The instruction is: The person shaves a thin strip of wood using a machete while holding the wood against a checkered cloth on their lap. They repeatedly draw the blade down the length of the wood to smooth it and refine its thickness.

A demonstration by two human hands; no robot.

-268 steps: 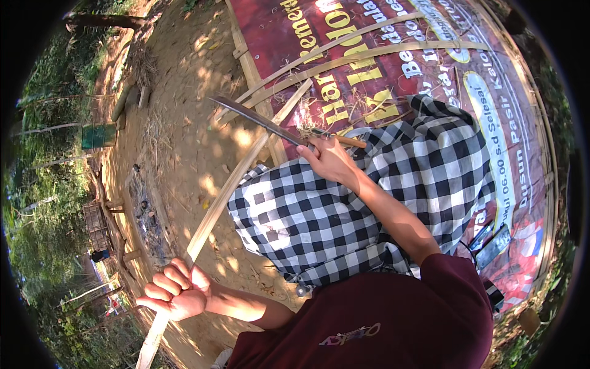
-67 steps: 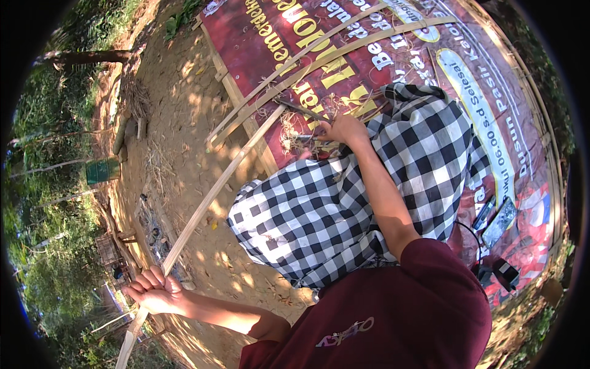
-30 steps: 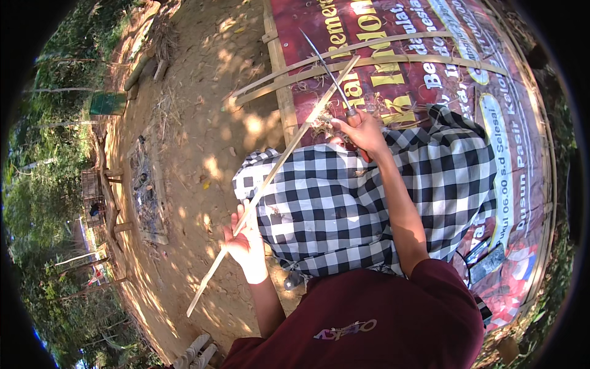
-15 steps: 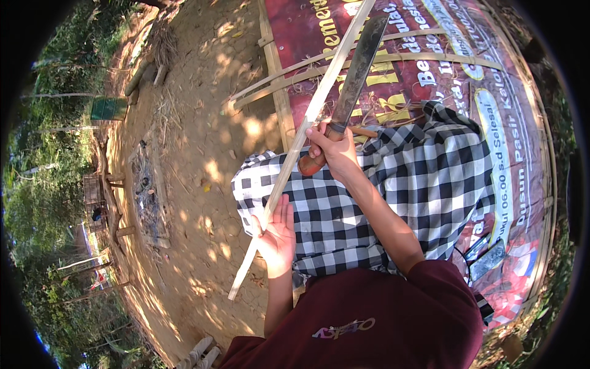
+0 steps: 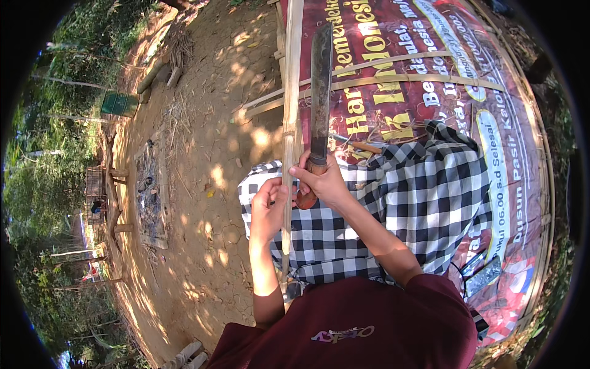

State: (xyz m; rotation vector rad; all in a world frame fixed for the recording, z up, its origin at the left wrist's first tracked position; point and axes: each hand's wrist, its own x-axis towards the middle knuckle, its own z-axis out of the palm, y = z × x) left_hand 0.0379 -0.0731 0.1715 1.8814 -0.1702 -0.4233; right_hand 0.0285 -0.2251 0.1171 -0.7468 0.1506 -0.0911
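Note:
A long pale bamboo strip point(image 5: 291, 104) stands almost upright in view, running from the top edge down past my lap. My left hand point(image 5: 267, 212) is closed at its lower part, fingers curled and thumb against it. Just right of the strip, my right hand point(image 5: 327, 182) grips the wooden handle of a machete point(image 5: 321, 92), whose dark broad blade points away from me beside the strip. The right thumb reaches toward the strip and seems to touch it. Under both hands, a black-and-white checkered cloth point(image 5: 418, 203) covers my legs.
A red printed banner point(image 5: 399, 46) lies under me to the right, with two thin bamboo strips point(image 5: 393, 80) across it. A brown wooden handle point(image 5: 365, 147) rests beyond the cloth. A phone point(image 5: 482, 277) lies at the right. Dry earth point(image 5: 209, 129) spreads leftward.
The strip has swung from a slant to nearly upright, and the machete has turned with it. My left hand has gone from open-palmed to curled on the strip, moving up nearer my right hand.

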